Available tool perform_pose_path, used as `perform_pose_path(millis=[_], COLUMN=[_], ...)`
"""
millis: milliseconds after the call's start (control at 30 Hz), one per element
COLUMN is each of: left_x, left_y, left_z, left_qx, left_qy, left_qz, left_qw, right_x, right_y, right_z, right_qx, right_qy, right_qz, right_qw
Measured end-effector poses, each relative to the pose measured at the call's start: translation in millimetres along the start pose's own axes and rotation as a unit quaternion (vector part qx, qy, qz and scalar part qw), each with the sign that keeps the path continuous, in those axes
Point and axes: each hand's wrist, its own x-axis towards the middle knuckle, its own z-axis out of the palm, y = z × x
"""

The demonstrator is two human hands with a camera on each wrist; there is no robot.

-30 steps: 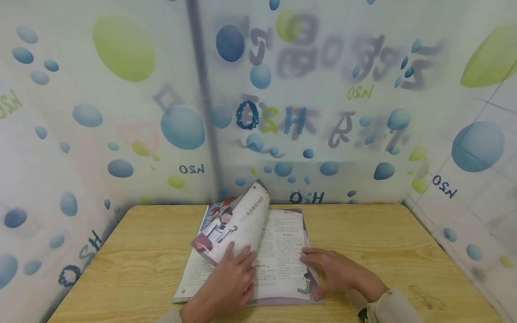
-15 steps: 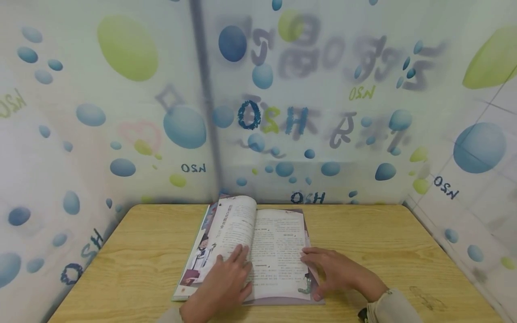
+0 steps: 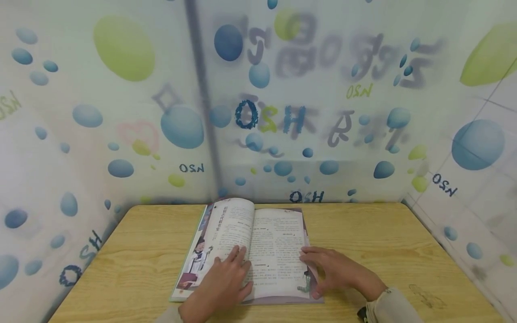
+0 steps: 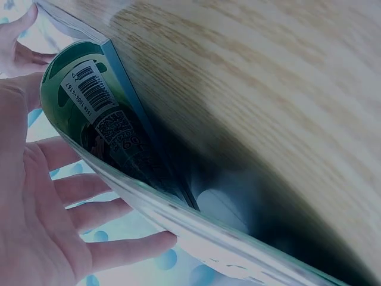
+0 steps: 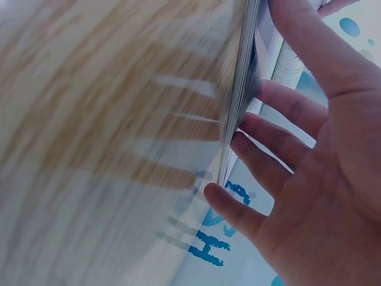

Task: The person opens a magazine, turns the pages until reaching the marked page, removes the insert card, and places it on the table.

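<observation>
1. Book [image 3: 272, 246] is lying open on the wooden table [image 3: 383, 233].
2. Left hand [image 3: 224, 278] rests on the book's left page [image 3: 231, 226], fingers kinda spread.
3. Right hand [image 3: 339, 269] is at the book's right edge, tips touching, fingers spread.

An open book [image 3: 276, 251] of printed pages lies across the middle of the wooden table [image 3: 383, 233], its left page bowed up beside the spine, its green back cover [image 4: 62, 98] bearing a barcode.
</observation>
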Motion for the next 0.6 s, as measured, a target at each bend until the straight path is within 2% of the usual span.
perform_pose_path(millis=[300,600], left_x=[-0.8,-1.0], left_y=[-1.6,-0.7], left_z=[3.1,5.2], left_qx=[-0.008,-0.029], left_qy=[0.006,-0.012], left_qz=[0.006,-0.006], left_qw=[0.9999,0.9995], right_x=[1.2,2.9], right_y=[2.1,1.4], right_z=[1.2,2.1], right_qx=[0.006,-0.01], right_qy=[0.007,0.024], right_qz=[-0.003,-0.013], right_qw=[1.0,1.0])
